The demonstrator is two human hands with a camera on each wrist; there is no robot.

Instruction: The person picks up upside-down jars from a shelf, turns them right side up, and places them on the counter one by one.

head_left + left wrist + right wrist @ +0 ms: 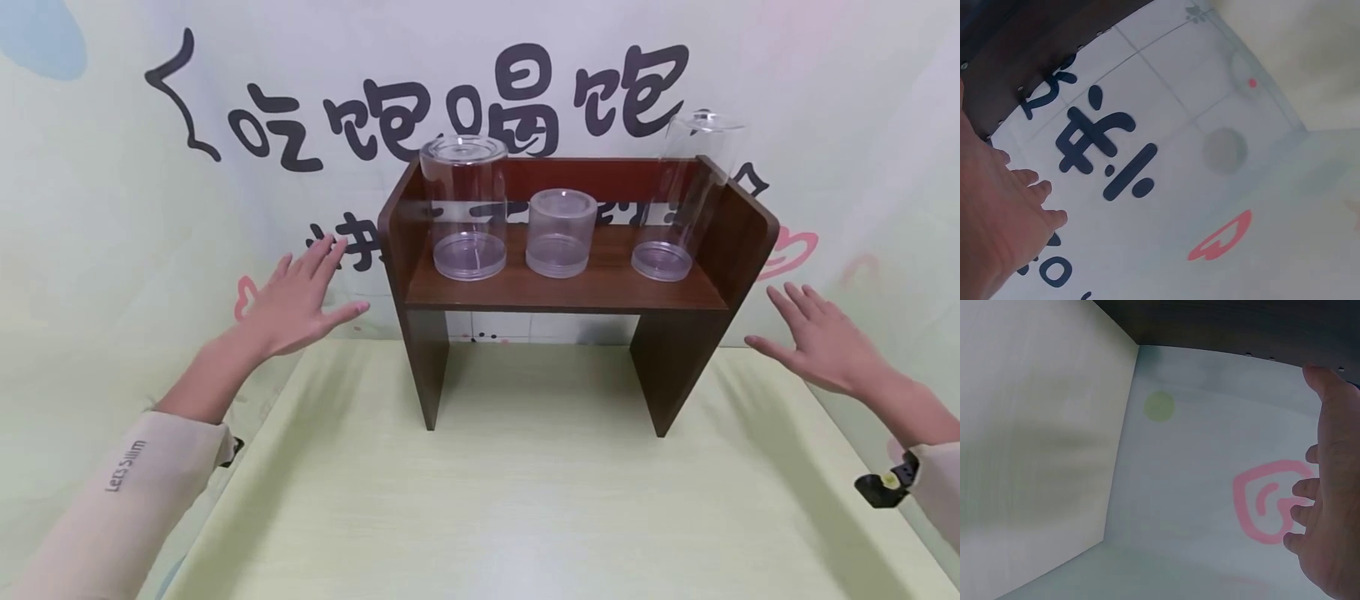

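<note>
1. We hold our left hand (300,296) and right hand (821,342) out flat, fingers spread and empty, one just beside each end panel of the wooden shelf (570,292).
2. The shelf stands on the table (525,500) against the printed backdrop (112,208).
3. Three clear jars sit on its board: the left jar (465,208), the short middle jar (561,233), and the tall right jar (678,196); neither hand touches them.
</note>
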